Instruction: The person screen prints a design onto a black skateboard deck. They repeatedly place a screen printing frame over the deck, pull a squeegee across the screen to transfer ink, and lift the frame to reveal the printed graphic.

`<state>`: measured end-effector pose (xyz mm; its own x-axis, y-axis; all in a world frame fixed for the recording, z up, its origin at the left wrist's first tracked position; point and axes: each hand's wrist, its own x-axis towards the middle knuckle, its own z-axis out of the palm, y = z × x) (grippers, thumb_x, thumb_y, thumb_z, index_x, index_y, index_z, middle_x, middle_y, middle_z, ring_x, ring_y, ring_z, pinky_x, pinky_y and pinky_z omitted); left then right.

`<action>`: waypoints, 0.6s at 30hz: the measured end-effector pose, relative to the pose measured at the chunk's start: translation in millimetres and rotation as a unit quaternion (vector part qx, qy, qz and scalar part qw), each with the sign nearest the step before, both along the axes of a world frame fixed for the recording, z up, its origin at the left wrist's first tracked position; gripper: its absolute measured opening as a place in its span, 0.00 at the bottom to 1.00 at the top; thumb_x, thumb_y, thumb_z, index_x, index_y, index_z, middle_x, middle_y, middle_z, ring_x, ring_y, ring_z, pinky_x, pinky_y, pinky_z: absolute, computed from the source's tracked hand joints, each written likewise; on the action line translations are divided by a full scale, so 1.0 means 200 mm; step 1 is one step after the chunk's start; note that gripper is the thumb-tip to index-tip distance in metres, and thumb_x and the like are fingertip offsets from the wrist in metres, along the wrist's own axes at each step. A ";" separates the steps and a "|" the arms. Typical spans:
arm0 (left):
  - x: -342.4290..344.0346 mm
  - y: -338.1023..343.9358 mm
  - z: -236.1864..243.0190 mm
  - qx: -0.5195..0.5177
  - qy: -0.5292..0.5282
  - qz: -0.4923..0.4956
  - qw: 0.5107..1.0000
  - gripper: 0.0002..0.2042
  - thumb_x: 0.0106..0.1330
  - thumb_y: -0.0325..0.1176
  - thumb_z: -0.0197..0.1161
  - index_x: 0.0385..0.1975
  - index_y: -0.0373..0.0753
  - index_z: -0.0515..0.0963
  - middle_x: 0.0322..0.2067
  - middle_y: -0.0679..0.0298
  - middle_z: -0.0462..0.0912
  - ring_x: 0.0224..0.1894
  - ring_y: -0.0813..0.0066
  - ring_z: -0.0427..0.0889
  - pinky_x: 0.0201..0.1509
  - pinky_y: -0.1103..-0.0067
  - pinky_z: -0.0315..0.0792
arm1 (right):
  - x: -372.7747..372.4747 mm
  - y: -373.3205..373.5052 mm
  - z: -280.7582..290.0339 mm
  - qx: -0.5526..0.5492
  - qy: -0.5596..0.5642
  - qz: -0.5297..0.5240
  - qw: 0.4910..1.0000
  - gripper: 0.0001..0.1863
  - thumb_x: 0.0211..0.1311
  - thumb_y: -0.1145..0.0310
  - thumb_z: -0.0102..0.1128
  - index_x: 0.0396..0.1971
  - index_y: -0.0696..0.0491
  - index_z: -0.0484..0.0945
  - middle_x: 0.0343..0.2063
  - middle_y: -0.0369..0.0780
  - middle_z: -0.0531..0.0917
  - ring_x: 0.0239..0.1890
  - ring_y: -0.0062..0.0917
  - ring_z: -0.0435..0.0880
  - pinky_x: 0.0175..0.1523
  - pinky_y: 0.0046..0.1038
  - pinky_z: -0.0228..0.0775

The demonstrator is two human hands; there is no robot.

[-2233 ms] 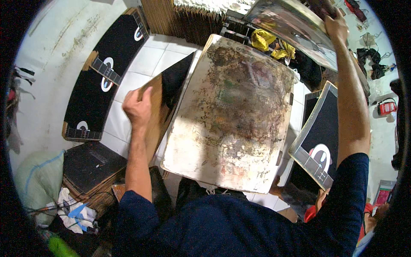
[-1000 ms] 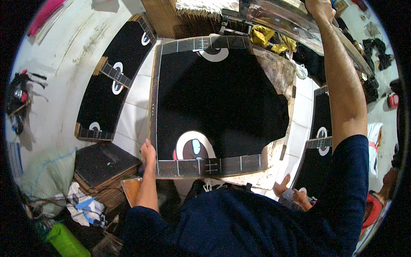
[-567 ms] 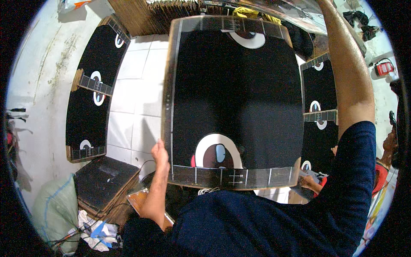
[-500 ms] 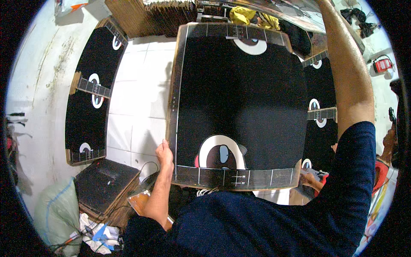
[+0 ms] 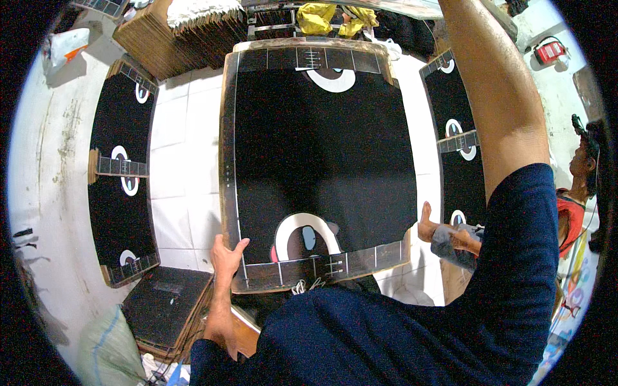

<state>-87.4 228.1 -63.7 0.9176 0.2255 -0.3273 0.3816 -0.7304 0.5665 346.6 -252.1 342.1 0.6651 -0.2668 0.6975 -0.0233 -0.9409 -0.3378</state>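
In front of me, a large board covered in black, with white-ringed eye shapes and gridded strips at both ends, lies over a stained platen whose pale edge shows at the far end. My left hand is at the board's near left edge, thumb spread over the top and fingers apart. My right forearm rises out of the top of the picture toward a tilted frame's edge; my right hand is out of sight.
Similar black panels stand left and right. Stacked sheets and yellow cloths lie behind. A dark stack and sack sit lower left. A person in red is at right, bare foot beside the board.
The stained surface is now mostly covered by the black board. My left hand has moved lower and its thumb has spread out. My right hand has risen out of view.
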 end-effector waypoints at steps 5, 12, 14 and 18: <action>0.00 -0.06 -0.02 -0.011 -0.022 0.005 1.000 0.32 0.52 0.54 0.81 0.41 0.32 0.76 0.36 0.44 0.86 0.42 0.39 0.85 0.48 0.55 0.76 | 0.06 -0.03 0.02 -0.002 0.000 -0.002 1.000 0.27 0.61 0.51 0.69 0.59 0.44 0.80 0.54 0.49 0.85 0.58 0.44 0.84 0.62 0.42 0.74; 0.03 -0.13 0.08 0.016 -0.003 0.023 1.000 0.33 0.54 0.50 0.81 0.49 0.33 0.72 0.41 0.44 0.86 0.47 0.40 0.85 0.52 0.56 0.75 | 0.16 -0.07 0.06 -0.016 -0.008 -0.016 1.000 0.26 0.59 0.52 0.71 0.57 0.42 0.82 0.52 0.47 0.86 0.55 0.43 0.85 0.60 0.42 0.75; 0.05 -0.14 0.10 0.017 -0.023 0.022 0.999 0.35 0.53 0.48 0.81 0.54 0.34 0.70 0.42 0.44 0.85 0.47 0.40 0.84 0.53 0.56 0.75 | 0.17 -0.07 0.09 -0.028 0.003 -0.006 1.000 0.24 0.59 0.52 0.72 0.55 0.43 0.83 0.51 0.47 0.87 0.54 0.42 0.86 0.59 0.41 0.76; 0.06 -0.14 0.08 -0.004 -0.038 0.016 0.999 0.39 0.53 0.47 0.81 0.60 0.33 0.68 0.47 0.42 0.84 0.51 0.41 0.83 0.56 0.57 0.75 | 0.19 -0.08 0.11 -0.056 -0.033 0.003 0.998 0.21 0.58 0.53 0.72 0.50 0.45 0.85 0.47 0.46 0.88 0.52 0.41 0.87 0.55 0.40 0.78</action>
<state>-76.1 200.0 -47.9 0.9321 0.2532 -0.2590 0.3607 -0.7135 0.6006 384.8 -267.6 365.1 0.6182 -0.1802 0.7651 0.0018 -0.9730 -0.2306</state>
